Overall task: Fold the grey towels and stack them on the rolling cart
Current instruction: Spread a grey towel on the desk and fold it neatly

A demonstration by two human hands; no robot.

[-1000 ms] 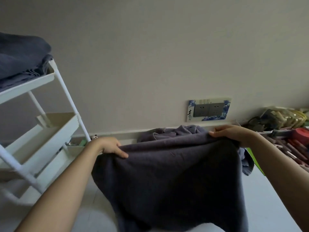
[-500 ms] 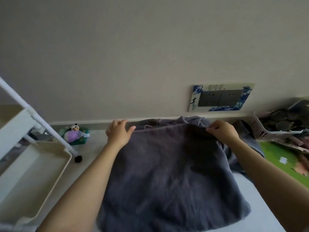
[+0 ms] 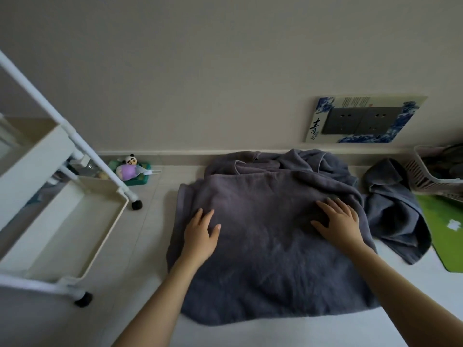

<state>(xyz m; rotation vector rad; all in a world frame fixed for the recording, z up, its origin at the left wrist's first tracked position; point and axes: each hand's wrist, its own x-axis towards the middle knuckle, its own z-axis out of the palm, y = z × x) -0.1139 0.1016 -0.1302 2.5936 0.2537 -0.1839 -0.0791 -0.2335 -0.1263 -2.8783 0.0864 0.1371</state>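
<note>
Both hands, left hand (image 3: 200, 231) and right hand (image 3: 337, 221), press flat and unclenched on the spread grey terry towel (image 3: 270, 259). White plastic rolling cart (image 3: 62, 216) stands left of the towel; crumpled grey towels (image 3: 390, 209) lie right of it.

The light is dim, soft and even, with no glare; only faint shadows sit under the cart (image 3: 62, 221) and around the towel (image 3: 270, 246). Wide-angle distortion bends the wall (image 3: 200, 58) and cart posts at the edges. The near left corner is blurred; the centre is fairly sharp.
</note>
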